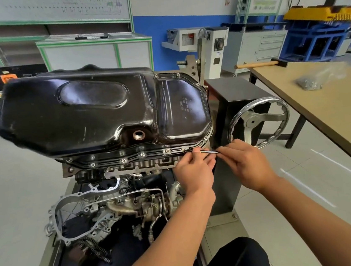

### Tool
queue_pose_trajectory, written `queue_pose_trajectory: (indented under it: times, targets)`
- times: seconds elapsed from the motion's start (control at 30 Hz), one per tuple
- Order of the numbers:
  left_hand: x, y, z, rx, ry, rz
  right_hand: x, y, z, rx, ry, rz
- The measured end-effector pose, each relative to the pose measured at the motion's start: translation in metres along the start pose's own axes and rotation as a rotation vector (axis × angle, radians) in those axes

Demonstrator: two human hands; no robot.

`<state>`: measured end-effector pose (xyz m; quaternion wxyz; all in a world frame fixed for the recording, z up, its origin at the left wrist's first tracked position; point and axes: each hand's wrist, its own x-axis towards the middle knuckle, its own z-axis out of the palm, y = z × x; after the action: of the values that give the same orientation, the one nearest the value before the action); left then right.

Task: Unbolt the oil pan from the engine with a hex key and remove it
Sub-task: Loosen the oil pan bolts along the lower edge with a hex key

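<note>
oil pan [76, 113]: sat bolted atop the inverted engine [121, 204]; looked heavy, stiff, slick, best held by its flange.
left hand [193, 172]: grip pinched the hex key [208, 151] near the corner bolt [186, 150].
right hand [247, 164]: grip pinched the key's outer end.

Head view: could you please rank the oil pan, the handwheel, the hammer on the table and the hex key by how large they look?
1. oil pan
2. handwheel
3. hammer, though it lies farther from the camera, so its true size is unsure
4. hex key, mostly hidden by both hands
</note>
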<state>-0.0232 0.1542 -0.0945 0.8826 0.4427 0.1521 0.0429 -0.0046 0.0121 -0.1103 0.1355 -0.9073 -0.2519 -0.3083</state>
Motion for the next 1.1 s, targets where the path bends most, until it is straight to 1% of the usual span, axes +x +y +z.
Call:
queue_pose_trajectory:
  times: [0.1,0.17,0.23,0.27,0.33,0.37,0.53,0.63,0.7,0.87,1.1]
  targets:
    - [-0.012,-0.007,0.001,0.142,-0.117,0.198,-0.002,0.0,0.003,0.076,0.062,0.067]
    - [-0.016,-0.009,-0.006,0.18,-0.114,0.264,-0.004,-0.007,0.004,0.107,0.058,0.079]
    - [-0.013,-0.005,-0.024,0.268,-0.067,0.337,-0.006,-0.022,0.008,0.145,-0.015,0.058]
    - [-0.009,-0.003,-0.035,0.34,-0.044,0.367,-0.006,-0.03,0.012,0.167,-0.087,0.063]
    - [0.001,0.004,-0.059,0.505,-0.024,0.422,-0.009,-0.051,0.024,0.213,-0.226,0.113]
    - [0.005,0.008,-0.069,0.582,-0.031,0.447,-0.01,-0.061,0.031,0.248,-0.247,0.15]
    - [0.02,0.036,-0.089,0.904,-0.113,0.546,-0.01,-0.119,0.053,0.598,-0.095,0.405]
    - [0.027,0.047,-0.094,1.068,-0.182,0.52,-0.01,-0.143,0.063,0.738,-0.016,0.572]
    - [0.028,0.05,-0.096,1.128,-0.208,0.521,-0.01,-0.153,0.067,0.807,0.017,0.643]
    - [0.027,0.052,-0.097,1.164,-0.274,0.528,-0.012,-0.162,0.073,0.913,0.078,0.697]
    - [0.029,0.056,-0.094,1.167,-0.289,0.563,-0.007,-0.162,0.078,0.965,0.127,0.707]
